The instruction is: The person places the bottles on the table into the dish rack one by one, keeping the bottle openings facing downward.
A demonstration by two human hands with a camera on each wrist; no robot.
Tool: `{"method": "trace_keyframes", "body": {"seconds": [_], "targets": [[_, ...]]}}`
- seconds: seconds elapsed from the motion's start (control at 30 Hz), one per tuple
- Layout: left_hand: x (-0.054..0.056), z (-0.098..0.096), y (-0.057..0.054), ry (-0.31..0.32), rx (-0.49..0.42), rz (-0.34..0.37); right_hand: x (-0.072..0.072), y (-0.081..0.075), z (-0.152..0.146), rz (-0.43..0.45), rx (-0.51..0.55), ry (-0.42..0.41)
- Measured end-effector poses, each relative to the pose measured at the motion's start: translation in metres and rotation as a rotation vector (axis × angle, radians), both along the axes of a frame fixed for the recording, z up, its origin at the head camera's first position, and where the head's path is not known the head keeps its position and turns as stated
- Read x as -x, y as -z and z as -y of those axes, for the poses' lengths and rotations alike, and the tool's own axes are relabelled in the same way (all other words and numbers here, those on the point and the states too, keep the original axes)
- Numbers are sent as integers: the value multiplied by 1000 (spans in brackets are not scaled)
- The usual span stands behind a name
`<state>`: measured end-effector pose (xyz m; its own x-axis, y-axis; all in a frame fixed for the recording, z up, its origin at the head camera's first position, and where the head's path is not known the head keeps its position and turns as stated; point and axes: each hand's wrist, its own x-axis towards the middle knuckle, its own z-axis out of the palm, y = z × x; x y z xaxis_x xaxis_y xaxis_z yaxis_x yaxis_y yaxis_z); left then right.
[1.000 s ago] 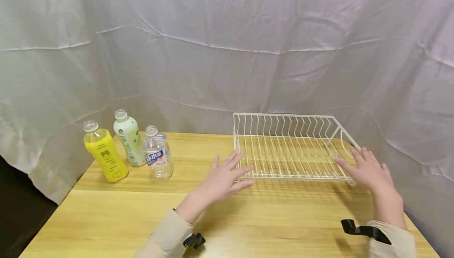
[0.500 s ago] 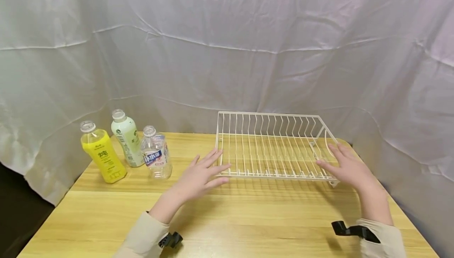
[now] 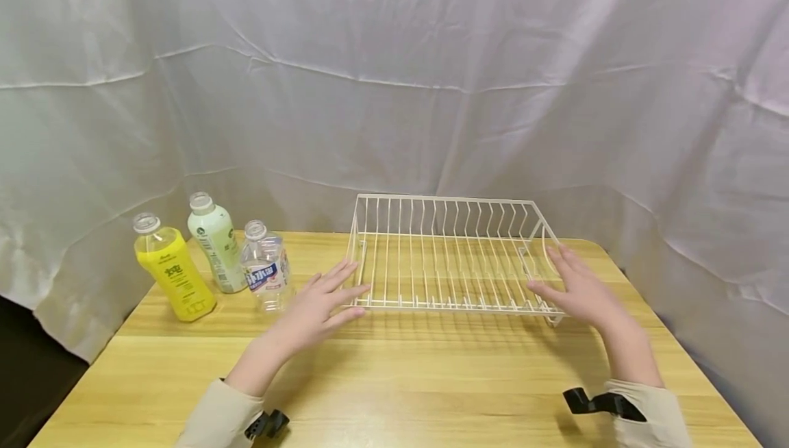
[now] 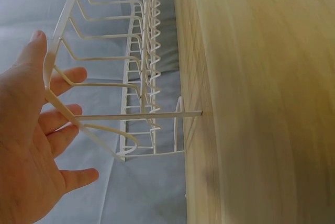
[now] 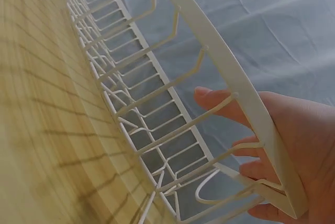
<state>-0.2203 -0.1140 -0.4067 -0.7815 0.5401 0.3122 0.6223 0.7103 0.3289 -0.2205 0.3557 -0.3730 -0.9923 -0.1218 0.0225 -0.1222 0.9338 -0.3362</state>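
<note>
A white wire dish rack [image 3: 445, 198] stands on the wooden table with its slots facing up. My left hand [image 3: 316, 309] is at its front left corner, fingers spread and mostly straight over the end. At the front right corner, my right hand [image 3: 582, 290] touches the end with extended fingers. The left wrist view has the thumb on one side of the rack's rim [image 4: 63, 25] and the fingers on the other. In the right wrist view, the right hand's fingers show behind the flat white rim [image 5: 230, 69]. Exact contact points are partly hidden.
On the table's left stand several-coloured bottles without caps: a yellow bottle [image 3: 175, 275], a pale green bottle [image 3: 216, 246] and a clear bottle [image 3: 269, 277]. The clear one is close to the left hand. A grey cloth [image 3: 394, 133] hangs behind the wooden table [image 3: 425, 393].
The dish rack has slid left along the table, with both hands moving left beside it. The gap between rack and bottles has narrowed. The bottles shift only slightly in the view.
</note>
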Motion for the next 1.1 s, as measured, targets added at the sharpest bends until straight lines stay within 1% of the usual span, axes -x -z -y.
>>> {"method": "trace_keyframes", "body": {"seconds": [0.1,0.2,0.3,0.53,0.67,0.73,0.8,0.83,0.97,1.03,1.1], "targets": [[-4,4,-2,3,-2,-29,-7,-5,6,0,-17,13],[-6,10,-2,-3,6,-57,-9,-5,14,8,-16,15],[-8,15,-3,-5,1,-68,-12,-5,20,8,-17,16],[-11,18,-6,-8,-6,-106,-16,-8,25,-4,-23,11],[-9,18,-7,0,-50,-108,-16,-10,24,-6,-22,17],[-7,19,-6,2,-90,-137,-16,-11,24,-6,-26,22],[-4,23,-5,9,-133,-219,-15,-11,23,-5,-27,23],[-2,25,-5,13,-160,-272,-15,-11,23,-6,-30,22],[5,36,-9,18,-284,-528,-14,-9,24,-5,-33,19],[7,42,-14,-2,-355,-637,-14,-8,24,-8,-32,19],[8,48,-18,-49,-424,-743,-15,-8,24,-11,-28,19]]}}
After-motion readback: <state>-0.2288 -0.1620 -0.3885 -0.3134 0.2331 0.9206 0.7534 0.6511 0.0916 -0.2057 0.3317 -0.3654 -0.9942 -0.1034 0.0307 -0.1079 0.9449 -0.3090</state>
